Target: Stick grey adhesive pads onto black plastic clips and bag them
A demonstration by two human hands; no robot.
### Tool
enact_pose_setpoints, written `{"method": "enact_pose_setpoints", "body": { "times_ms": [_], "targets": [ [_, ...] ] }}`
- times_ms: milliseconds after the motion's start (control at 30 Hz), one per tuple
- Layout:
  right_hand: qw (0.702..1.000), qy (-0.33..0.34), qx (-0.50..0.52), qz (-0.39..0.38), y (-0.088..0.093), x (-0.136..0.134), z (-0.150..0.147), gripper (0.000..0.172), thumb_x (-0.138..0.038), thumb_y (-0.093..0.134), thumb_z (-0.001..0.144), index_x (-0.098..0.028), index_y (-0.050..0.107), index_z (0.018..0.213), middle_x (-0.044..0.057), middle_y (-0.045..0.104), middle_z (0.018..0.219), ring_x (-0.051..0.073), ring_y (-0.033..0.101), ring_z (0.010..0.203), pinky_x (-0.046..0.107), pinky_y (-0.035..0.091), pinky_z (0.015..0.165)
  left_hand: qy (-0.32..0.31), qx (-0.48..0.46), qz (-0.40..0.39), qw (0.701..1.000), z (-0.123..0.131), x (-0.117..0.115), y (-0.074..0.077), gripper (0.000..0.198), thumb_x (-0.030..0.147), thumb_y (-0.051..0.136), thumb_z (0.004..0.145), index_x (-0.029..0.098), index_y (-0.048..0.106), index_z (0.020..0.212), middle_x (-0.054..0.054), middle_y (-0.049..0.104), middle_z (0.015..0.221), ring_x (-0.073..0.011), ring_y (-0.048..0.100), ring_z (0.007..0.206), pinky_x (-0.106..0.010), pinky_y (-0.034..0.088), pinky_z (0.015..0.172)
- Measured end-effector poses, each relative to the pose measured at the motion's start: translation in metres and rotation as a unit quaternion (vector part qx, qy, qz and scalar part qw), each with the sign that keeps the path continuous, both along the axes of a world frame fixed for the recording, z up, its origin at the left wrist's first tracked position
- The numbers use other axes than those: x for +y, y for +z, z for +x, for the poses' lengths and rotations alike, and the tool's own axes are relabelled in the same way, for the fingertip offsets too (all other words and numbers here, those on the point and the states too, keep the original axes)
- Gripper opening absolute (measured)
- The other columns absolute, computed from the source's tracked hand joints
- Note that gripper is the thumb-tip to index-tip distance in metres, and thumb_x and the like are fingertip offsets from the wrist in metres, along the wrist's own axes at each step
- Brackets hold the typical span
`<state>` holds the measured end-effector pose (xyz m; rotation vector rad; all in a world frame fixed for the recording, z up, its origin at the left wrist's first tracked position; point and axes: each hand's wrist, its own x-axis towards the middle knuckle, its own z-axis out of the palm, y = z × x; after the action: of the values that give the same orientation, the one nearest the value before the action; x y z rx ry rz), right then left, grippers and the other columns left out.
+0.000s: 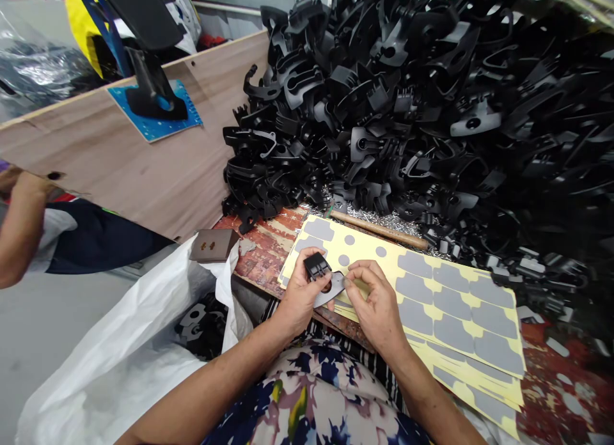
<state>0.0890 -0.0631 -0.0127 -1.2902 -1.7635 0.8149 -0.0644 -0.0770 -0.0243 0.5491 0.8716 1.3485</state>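
Observation:
Held in my left hand is a black plastic bracket with a slotted block at one end and a flat, pale-looking plate with a round hole. My right hand pinches thumb and forefinger together at the plate's right end; whatever lies between those fingertips is too small to make out. Beneath both hands lies a stack of yellow backing sheets carrying grey stickers, some round, others broad with cut corners. Several spots on the top sheet show bare yellow.
A high heap of black plastic parts covers the table's back and right. Small metal pieces and a wooden stick lie before it. Left are a wooden board, brown block and white sack holding black parts. Another person's arm shows.

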Motion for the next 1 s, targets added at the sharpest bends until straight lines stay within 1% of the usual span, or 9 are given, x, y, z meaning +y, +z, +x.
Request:
{"method": "enact_pose_setpoints", "body": {
  "times_ms": [67, 167, 233, 333, 400, 533, 667, 867, 1000],
  "targets": [
    [0.999, 0.007, -0.019, 0.033, 0.001, 0.000, 0.001, 0.012, -0.020, 0.055, 0.098, -0.024, 0.061, 0.088, 0.005, 0.062, 0.106, 0.024, 0.059, 0.106, 0.040, 0.047, 0.090, -0.033, -0.038, 0.002, 0.999, -0.007, 0.000, 0.005, 0.054, 0.024, 0.078, 0.082, 0.028, 0.048, 0.127, 0.001, 0.058, 0.091, -0.0155, 0.060, 0.069, -0.025, 0.056, 0.050],
    [0.995, -0.008, -0.055, 0.078, 0.002, -0.001, 0.005, 0.012, -0.018, 0.050, 0.099, -0.024, 0.058, 0.093, 0.006, 0.061, 0.106, 0.025, 0.058, 0.105, 0.042, 0.046, 0.088, -0.149, -0.148, -0.010, 0.978, -0.021, 0.002, 0.016, 0.069, 0.015, 0.075, 0.074, 0.028, 0.047, 0.136, -0.005, 0.064, 0.111, -0.0214, 0.064, 0.092, -0.037, 0.063, 0.071],
    [0.992, -0.017, -0.075, 0.096, 0.002, -0.002, 0.008, 0.010, -0.018, 0.050, 0.100, -0.024, 0.057, 0.095, 0.006, 0.061, 0.106, 0.025, 0.058, 0.104, 0.043, 0.046, 0.087, -0.192, -0.199, -0.031, 0.961, -0.026, 0.003, 0.023, 0.068, 0.020, 0.076, 0.074, 0.027, 0.049, 0.135, -0.008, 0.064, 0.119, -0.0231, 0.063, 0.098, -0.044, 0.062, 0.080],
    [0.986, -0.022, -0.102, 0.132, 0.000, -0.003, 0.010, 0.004, -0.021, 0.059, 0.098, -0.024, 0.057, 0.095, 0.007, 0.062, 0.108, 0.027, 0.058, 0.105, 0.045, 0.047, 0.088, -0.163, -0.173, -0.065, 0.969, -0.022, 0.005, 0.031, 0.045, 0.035, 0.075, 0.086, 0.028, 0.052, 0.125, -0.008, 0.065, 0.113, -0.0207, 0.063, 0.089, -0.037, 0.059, 0.071],
    [0.977, -0.032, -0.123, 0.173, 0.000, -0.005, 0.009, 0.008, -0.021, 0.063, 0.097, -0.023, 0.058, 0.092, 0.007, 0.063, 0.108, 0.027, 0.059, 0.105, 0.049, 0.047, 0.092, -0.134, -0.133, -0.083, 0.978, -0.013, 0.005, 0.036, 0.039, 0.035, 0.075, 0.089, 0.029, 0.052, 0.120, -0.005, 0.066, 0.108, -0.0180, 0.062, 0.083, -0.031, 0.055, 0.065],
    [0.939, -0.046, -0.154, 0.304, 0.004, -0.014, 0.006, 0.010, -0.014, 0.061, 0.099, -0.023, 0.061, 0.094, 0.005, 0.067, 0.103, 0.025, 0.060, 0.105, 0.061, 0.036, 0.115, -0.082, -0.094, -0.066, 0.990, 0.006, 0.003, 0.046, 0.042, 0.027, 0.082, 0.083, 0.027, 0.054, 0.115, -0.003, 0.067, 0.105, -0.0159, 0.063, 0.086, -0.026, 0.052, 0.069],
    [0.910, -0.072, -0.150, 0.380, 0.009, -0.028, 0.009, 0.010, -0.015, 0.064, 0.098, -0.024, 0.064, 0.101, 0.003, 0.070, 0.097, 0.022, 0.063, 0.099, 0.060, 0.034, 0.120, -0.062, -0.077, -0.039, 0.994, 0.016, 0.005, 0.047, 0.047, 0.026, 0.086, 0.078, 0.026, 0.056, 0.114, -0.001, 0.068, 0.103, -0.0145, 0.063, 0.088, -0.024, 0.052, 0.074],
    [0.929, -0.034, -0.135, 0.344, 0.016, -0.043, 0.023, 0.019, -0.019, 0.070, 0.092, -0.036, 0.067, 0.102, -0.001, 0.072, 0.098, 0.025, 0.065, 0.096, 0.063, 0.030, 0.122, -0.056, -0.066, -0.070, 0.994, 0.021, 0.014, 0.048, 0.051, 0.034, 0.088, 0.076, 0.029, 0.054, 0.114, -0.001, 0.068, 0.104, -0.0136, 0.062, 0.074, -0.025, 0.052, 0.065],
    [0.947, -0.053, -0.086, 0.305, 0.025, -0.047, 0.031, 0.018, -0.018, 0.068, 0.091, -0.035, 0.066, 0.097, 0.001, 0.067, 0.093, 0.026, 0.063, 0.092, 0.068, 0.034, 0.117, -0.084, -0.063, -0.065, 0.992, 0.026, 0.012, 0.054, 0.051, 0.034, 0.088, 0.078, 0.029, 0.054, 0.116, -0.001, 0.068, 0.106, -0.0141, 0.063, 0.076, -0.025, 0.053, 0.064]
  ]
}}
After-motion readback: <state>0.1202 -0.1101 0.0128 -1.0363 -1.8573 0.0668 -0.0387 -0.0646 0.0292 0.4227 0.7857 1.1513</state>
